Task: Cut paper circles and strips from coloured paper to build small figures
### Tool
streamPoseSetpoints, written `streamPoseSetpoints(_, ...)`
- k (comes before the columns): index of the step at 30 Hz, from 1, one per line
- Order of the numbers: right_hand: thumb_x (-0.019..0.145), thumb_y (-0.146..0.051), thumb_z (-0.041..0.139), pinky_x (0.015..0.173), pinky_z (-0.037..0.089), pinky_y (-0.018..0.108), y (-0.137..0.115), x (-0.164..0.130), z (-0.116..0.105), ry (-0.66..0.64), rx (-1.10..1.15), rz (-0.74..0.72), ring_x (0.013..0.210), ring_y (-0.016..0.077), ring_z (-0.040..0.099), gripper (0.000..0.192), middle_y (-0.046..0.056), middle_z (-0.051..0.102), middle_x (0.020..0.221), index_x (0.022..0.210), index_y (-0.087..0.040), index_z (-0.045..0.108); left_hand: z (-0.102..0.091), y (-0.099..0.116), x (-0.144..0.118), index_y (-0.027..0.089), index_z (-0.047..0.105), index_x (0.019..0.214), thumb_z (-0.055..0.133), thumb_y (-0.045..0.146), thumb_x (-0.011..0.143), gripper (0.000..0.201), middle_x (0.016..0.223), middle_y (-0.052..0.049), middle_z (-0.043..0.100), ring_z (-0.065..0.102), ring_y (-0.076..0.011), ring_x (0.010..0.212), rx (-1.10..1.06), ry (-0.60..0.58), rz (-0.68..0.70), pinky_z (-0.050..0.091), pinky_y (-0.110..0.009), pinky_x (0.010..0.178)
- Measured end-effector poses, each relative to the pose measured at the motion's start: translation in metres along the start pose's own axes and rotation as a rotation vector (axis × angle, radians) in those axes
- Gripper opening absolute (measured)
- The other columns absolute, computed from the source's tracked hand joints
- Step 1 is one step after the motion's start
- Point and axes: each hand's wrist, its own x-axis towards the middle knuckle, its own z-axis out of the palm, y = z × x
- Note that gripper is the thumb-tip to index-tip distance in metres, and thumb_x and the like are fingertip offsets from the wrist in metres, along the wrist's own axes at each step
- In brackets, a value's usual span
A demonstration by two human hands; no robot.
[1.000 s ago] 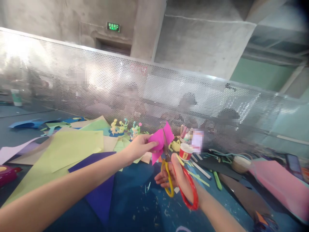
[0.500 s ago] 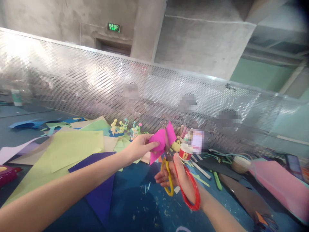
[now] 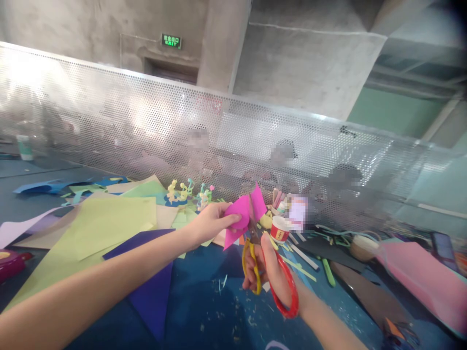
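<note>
The fingers (image 3: 228,219) of the left hand (image 3: 209,224) pinch the left edge of a pink paper piece (image 3: 242,215), held up in the air above the table (image 3: 204,311). The right hand (image 3: 272,272) has its fingers closed through the yellow and red loops of the scissors (image 3: 268,272), whose blades run up into the pink sheet. The paper looks thin, light and floppy, likely to bend or tear, so a pinch close beside the cut line seems best to keep it taut. Just beyond stands a small red-and-white cup (image 3: 280,229); green sheets (image 3: 105,218) lie to the left.
</note>
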Motion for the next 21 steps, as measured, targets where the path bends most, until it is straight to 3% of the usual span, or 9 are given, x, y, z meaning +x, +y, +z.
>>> streamPoseSetpoints(6,0.079,-0.073,0.016,0.045,0.037,0.024,-0.0025,-0.0004,0.0068,0.032,0.045,-0.025,0.037,0.0107,0.048,0.059,-0.007,0.037,0.048,0.063,-0.02,0.038,0.0013,0.0029,-0.0018,0.013,0.062,0.082,0.058,0.033,0.078,0.022,0.08,-0.005,0.065,0.057,-0.0122,0.07,-0.066,0.004,-0.033,0.043,-0.022,0.067)
streamPoseSetpoints(13,0.078,-0.073,0.014,0.046,0.035,0.028,0.0036,-0.0006,0.0049,0.036,0.036,-0.015,0.04,0.0151,0.051,0.06,-0.005,0.035,0.049,0.062,-0.022,0.04,0.0023,0.0077,-0.0028,0.013,0.064,0.08,0.059,0.031,0.078,0.019,0.072,-0.002,0.064,0.053,-0.0082,0.061,-0.117,0.017,-0.031,0.04,-0.019,0.061)
streamPoseSetpoints(21,0.076,-0.075,0.021,0.04,0.032,0.025,-0.0033,-0.0032,0.0056,0.049,-0.017,-0.03,0.034,0.0114,0.045,0.059,-0.007,0.032,0.045,0.06,-0.021,0.038,-0.0036,0.0035,-0.0003,0.013,0.063,0.078,0.057,0.027,0.078,0.015,0.073,-0.003,0.064,0.058,-0.011,0.067,-0.093,0.036,-0.032,0.042,-0.021,0.065)
